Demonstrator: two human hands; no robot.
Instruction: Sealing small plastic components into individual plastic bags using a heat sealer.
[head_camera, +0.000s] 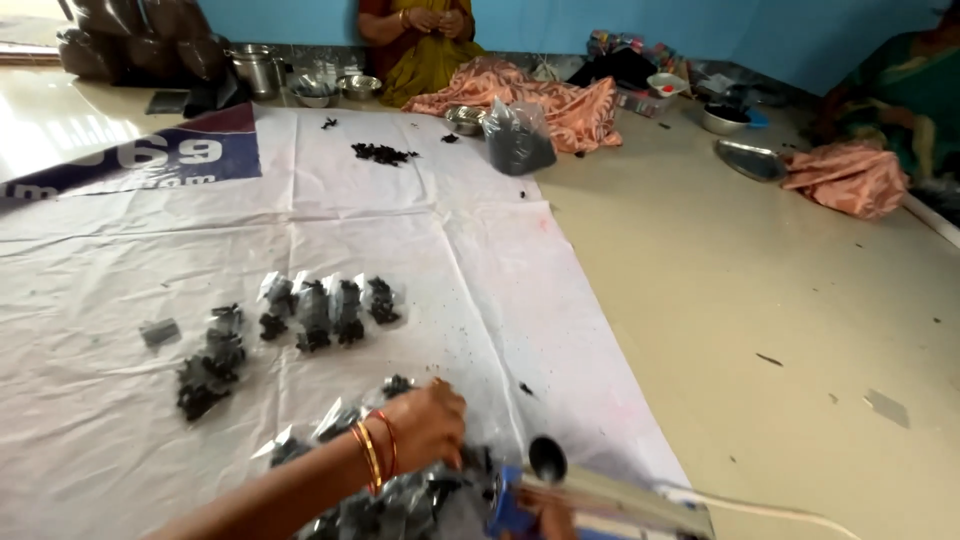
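**Hand on a heap of small dark-filled packets beside a sealer**

Head view: at the bottom centre of the frame the left hand (428, 424), with bangles at the wrist, reaches in from the lower left and rests palm-down on a heap of small clear packets (400, 495) filled with dark pieces. Its fingers curl downward into the heap; whether they actually pinch a packet cannot be told. The right hand is not clearly visible; only a blurred bit of skin shows at the bottom edge under the sealer.

Just right of the heap lies a heat sealer (600, 500) with a blue end and a pale bar. Its long axis runs from lower centre toward the lower right, tilted slightly down, and a white cord (770, 512) trails off its right end.

Above the hand, at centre left, a row of filled packets (330, 305) lies on the white sheet (120, 260). Another cluster (210, 365) sits to their lower left. Near the top, loose dark pieces (382, 153) and a dark-filled plastic bag (517, 138) lie by an orange cloth (540, 100). A seated person in yellow (425, 45) is at upper centre.
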